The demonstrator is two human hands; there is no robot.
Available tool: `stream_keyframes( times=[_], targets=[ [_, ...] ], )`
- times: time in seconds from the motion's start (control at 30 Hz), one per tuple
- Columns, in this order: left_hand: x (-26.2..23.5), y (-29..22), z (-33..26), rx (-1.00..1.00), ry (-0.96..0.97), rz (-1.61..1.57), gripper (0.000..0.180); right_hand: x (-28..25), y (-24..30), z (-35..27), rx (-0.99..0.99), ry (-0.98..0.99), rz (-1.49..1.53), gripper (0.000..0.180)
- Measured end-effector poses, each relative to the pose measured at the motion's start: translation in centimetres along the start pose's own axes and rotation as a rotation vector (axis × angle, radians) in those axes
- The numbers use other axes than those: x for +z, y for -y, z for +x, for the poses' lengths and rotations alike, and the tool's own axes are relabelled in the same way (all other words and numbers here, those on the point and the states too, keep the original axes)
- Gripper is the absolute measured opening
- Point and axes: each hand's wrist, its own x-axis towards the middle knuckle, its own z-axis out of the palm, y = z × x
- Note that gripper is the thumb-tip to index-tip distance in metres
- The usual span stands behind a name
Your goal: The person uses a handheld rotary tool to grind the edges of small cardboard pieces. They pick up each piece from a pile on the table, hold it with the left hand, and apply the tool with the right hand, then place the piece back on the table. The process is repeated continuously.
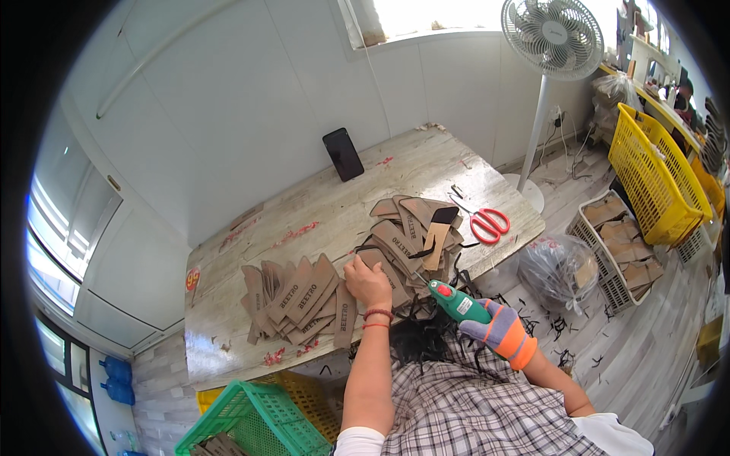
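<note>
My bare left hand (368, 283), a red string bracelet at its wrist, is closed on a flat brown printed piece (382, 275) near the table's front edge. A purple-and-orange glove covers my right hand (498, 328), which grips a green handheld power tool (458, 302) with a red button. The tool's thin metal tip points left, toward the held piece; I cannot tell whether they touch. Left of my hand lies a spread of similar brown pieces (293, 296). A second pile (403, 228) sits beyond it, with a black-ended tan piece (441, 235) on top. Black trimmings (418, 338) cover my lap.
Red-handled scissors (489, 226) lie at the table's right; a black phone (343, 154) leans at the back. A green basket (255, 418) stands below the front edge. To the right are a fan (553, 34), a plastic bag (559, 270), a crate (608, 292) and a yellow basket (658, 178).
</note>
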Motion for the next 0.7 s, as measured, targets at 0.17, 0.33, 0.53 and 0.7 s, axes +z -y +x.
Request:
stream_keyframes(
  times=[0.17, 0.33, 0.53, 0.7],
  targets=[
    [-0.2, -0.7, -0.3, 0.131, -0.106, 0.091, 0.051, 0.2, 0.1, 0.0, 0.015, -0.017, -0.012, 0.050],
    [0.2, -0.5, 0.1, -0.014, -0.061, -0.146, 0.043, 0.2, 0.7, -0.1, 0.090, 0.014, 0.001, 0.055],
    [-1.0, -0.3, 1.5, -0.216, -0.017, -0.935, 0.008, 0.6, 0.9, 0.6, 0.085, -0.024, -0.059, 0.058],
    [-8.0, -5.3, -0.1, -0.425, 0.073, -1.357, 0.007, 1.3, 0.7, 1.2, 0.012, -0.102, -0.112, 0.061]
  ],
)
